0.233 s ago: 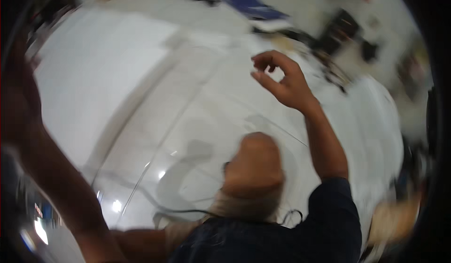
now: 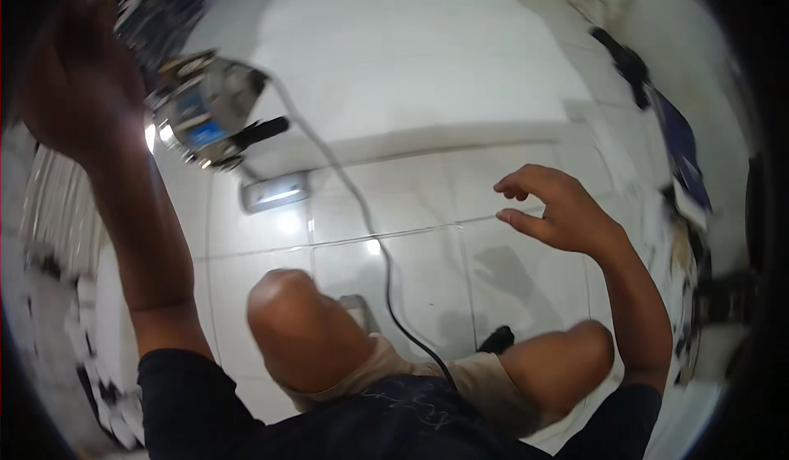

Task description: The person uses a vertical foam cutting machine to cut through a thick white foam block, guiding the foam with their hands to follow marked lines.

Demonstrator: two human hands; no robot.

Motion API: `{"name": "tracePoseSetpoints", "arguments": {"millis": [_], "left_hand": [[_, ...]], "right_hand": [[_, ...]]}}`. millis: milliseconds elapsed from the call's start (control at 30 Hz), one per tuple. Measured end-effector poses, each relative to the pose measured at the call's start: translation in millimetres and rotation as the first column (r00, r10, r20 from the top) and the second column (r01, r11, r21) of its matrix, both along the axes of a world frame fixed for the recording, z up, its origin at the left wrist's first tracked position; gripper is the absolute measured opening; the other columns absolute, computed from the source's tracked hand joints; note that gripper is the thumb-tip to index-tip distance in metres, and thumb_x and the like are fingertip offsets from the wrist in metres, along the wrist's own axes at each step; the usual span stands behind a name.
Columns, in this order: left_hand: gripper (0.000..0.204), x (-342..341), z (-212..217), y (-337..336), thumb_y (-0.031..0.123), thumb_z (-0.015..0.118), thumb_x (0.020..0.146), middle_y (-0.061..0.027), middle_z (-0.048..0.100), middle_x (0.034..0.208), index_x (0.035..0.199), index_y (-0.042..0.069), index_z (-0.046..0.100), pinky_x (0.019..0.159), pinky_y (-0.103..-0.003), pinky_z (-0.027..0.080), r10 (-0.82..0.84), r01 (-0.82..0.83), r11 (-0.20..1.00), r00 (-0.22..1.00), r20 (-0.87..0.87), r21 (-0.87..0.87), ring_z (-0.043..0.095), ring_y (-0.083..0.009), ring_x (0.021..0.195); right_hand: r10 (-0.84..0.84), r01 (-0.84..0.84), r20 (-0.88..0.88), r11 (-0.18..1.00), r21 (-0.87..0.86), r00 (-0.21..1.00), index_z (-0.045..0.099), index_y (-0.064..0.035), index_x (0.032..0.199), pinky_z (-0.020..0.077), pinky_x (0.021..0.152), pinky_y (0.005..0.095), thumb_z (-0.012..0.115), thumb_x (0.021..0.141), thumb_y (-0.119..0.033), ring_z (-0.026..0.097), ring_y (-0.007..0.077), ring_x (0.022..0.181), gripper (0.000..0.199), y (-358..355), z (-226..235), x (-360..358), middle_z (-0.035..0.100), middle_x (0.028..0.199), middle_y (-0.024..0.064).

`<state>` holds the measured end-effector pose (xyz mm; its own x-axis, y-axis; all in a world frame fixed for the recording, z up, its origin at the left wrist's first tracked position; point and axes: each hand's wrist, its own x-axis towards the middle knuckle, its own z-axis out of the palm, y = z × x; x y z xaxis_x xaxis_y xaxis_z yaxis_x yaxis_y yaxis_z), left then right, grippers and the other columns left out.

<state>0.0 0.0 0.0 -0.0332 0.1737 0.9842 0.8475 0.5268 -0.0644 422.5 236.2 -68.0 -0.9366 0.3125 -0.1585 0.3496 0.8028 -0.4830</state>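
Observation:
My right hand [image 2: 560,210] hovers above the tiled floor with its fingers curved and the thumb apart, and nothing lies between them. My left hand [image 2: 86,90] is raised at the far left, its fingers dark and smeared near the rim, so their grip does not show. Just right of it stands an upright electric cloth cutting machine [image 2: 209,111], grey with a blue label, a black handle and a flat metal base plate [image 2: 275,192] on the floor. I cannot tell whether the left hand touches it.
A thick white layer of cloth [image 2: 411,57] spreads across the far side. The machine's dark cable [image 2: 362,201] runs over the tiles [image 2: 411,271] toward my body, between my bent knees. Stacked pale material [image 2: 66,205] lies at left; a dark blue flat item [image 2: 678,135] lies at right.
The view has swung left, bringing the cutting machine into sight and shifting the white cloth to the right. My right hand keeps its curved, empty shape; my left arm stays raised.

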Motion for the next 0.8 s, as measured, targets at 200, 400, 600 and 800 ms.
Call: {"name": "tracePoseSetpoints", "arguments": {"millis": [200, 400, 600, 800], "left_hand": [[0.021, -217, -293, -205, 0.020, 0.058, 0.098, 0.0010, 0.053, 0.078, 0.096, 0.000, 0.064, 0.065, -0.026, 0.040, -0.245, -0.080, 0.943, 0.486, 0.839, 0.322, 0.047, -0.0106, 0.070], [0.047, -159, -493, -451, 0.034, 0.060, 0.094, -0.0169, 0.062, 0.118, 0.125, -0.002, 0.059, 0.098, -0.039, 0.046, 0.066, -0.662, 0.745, -0.052, 0.996, -0.084, 0.060, -0.0288, 0.111], [0.074, -138, -554, -477, 0.060, 0.049, 0.095, -0.0251, 0.040, 0.147, 0.148, 0.009, 0.040, 0.108, -0.059, 0.035, 0.491, -0.572, 0.211, -0.640, 0.592, -0.793, 0.037, -0.0423, 0.138], [0.070, -147, -567, -449, 0.054, 0.046, 0.098, -0.0263, 0.035, 0.152, 0.149, 0.006, 0.038, 0.112, -0.059, 0.029, 0.547, -0.572, 0.063, -0.665, 0.508, -0.818, 0.035, -0.0412, 0.138]], "right_hand": [[0.262, -0.263, -0.128, 0.965, 0.010, 0.957, 0.067, -0.0038, 0.104, 0.0540, 0.080, 0.0371, 0.073, 0.087, -0.024, 0.068, 0.0249, 0.087, 0.027, -37, -116, -320, 0.070, 0.095, 0.0103], [0.385, -0.376, -0.098, 0.922, 0.094, 0.918, 0.062, -0.0023, 0.121, 0.0504, 0.095, 0.0424, 0.070, 0.087, -0.026, 0.060, 0.0316, 0.112, 0.041, -85, -170, -501, 0.063, 0.120, 0.0170], [0.411, -0.217, -0.272, 0.815, 0.537, 0.870, 0.048, 0.0031, 0.135, 0.0441, 0.105, 0.0457, 0.077, 0.078, -0.023, 0.047, 0.0384, 0.127, 0.068, -116, -235, -638, 0.048, 0.137, 0.0225], [0.211, -0.181, 0.019, 0.784, 0.594, 0.977, 0.048, -0.0010, 0.135, 0.0420, 0.107, 0.0459, 0.073, 0.083, -0.043, 0.050, 0.0395, 0.129, 0.071, -112, -258, -712, 0.055, 0.134, 0.0231]]}}
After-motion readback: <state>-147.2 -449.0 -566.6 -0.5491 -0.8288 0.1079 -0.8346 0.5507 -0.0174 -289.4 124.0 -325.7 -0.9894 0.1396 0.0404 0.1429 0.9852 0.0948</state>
